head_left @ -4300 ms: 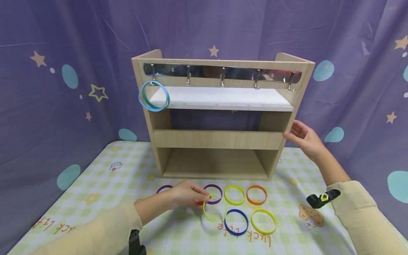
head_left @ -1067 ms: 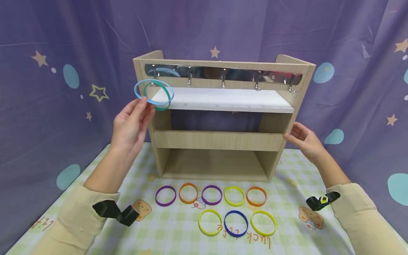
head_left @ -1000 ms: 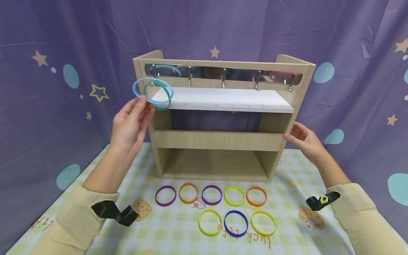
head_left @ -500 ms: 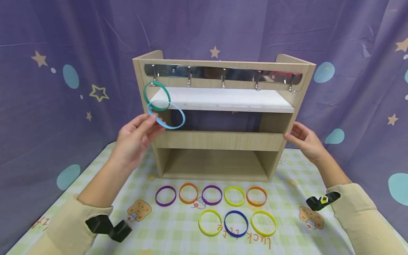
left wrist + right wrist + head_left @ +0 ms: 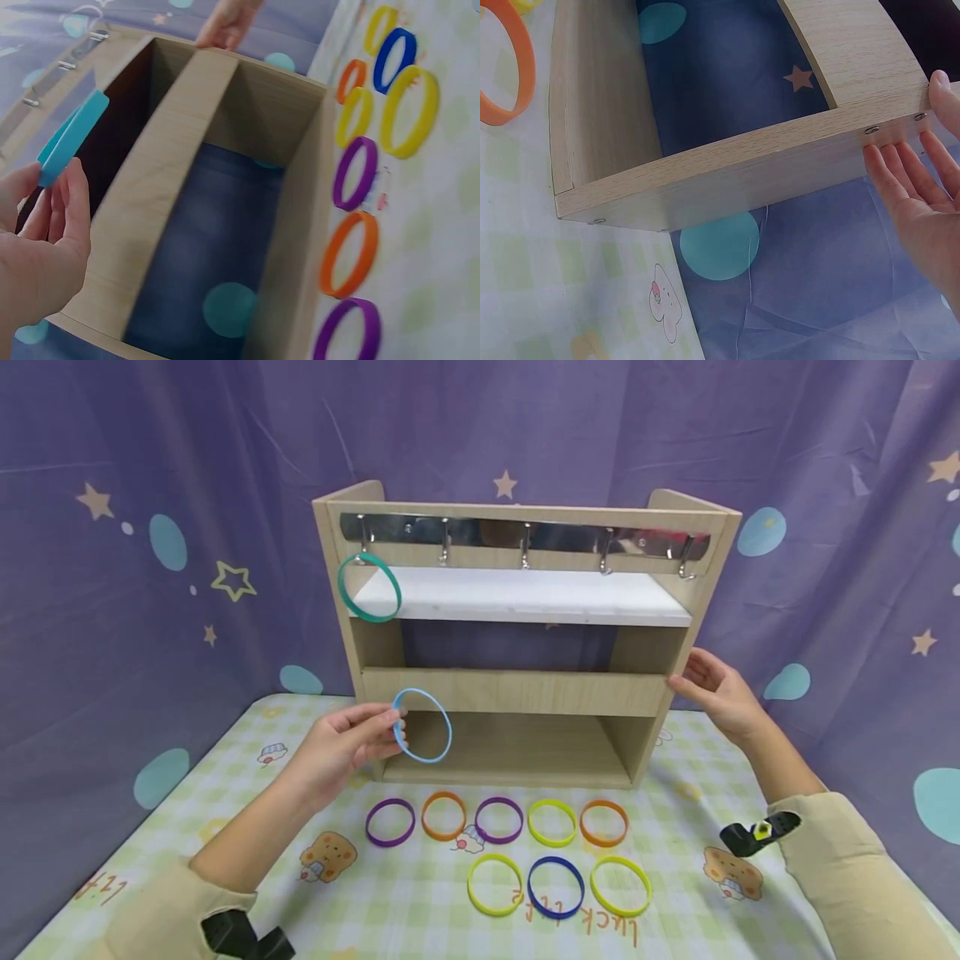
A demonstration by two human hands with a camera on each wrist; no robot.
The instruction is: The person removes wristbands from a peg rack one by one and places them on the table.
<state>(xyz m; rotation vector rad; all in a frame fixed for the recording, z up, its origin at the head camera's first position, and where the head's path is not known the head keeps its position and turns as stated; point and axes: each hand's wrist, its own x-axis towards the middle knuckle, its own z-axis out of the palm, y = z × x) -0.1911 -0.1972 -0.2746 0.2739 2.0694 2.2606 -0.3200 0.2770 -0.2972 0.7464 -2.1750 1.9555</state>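
My left hand (image 5: 347,745) pinches a light blue silicone wristband (image 5: 449,735) between thumb and fingers, in front of the shelf's lower compartment. In the left wrist view that wristband (image 5: 75,139) is seen nearly edge-on. A green wristband (image 5: 342,589) hangs from the leftmost hook of the metal hook rail (image 5: 487,532). My right hand (image 5: 723,697) holds the right side of the wooden shelf (image 5: 517,692), thumb at the front edge. In the right wrist view its fingers (image 5: 911,169) lie against the outer side panel.
Wristbands lie in two rows before the shelf: purple (image 5: 390,844), orange (image 5: 443,837), yellow (image 5: 552,843) and others behind, dark blue (image 5: 556,916) among those in front. A checked cloth (image 5: 405,910) covers the table. A purple curtain (image 5: 480,427) hangs behind.
My left hand laid a yellow wristband in the front row, then took the light blue one off the leftmost hook and brought it down and right. My right hand stayed at the shelf.
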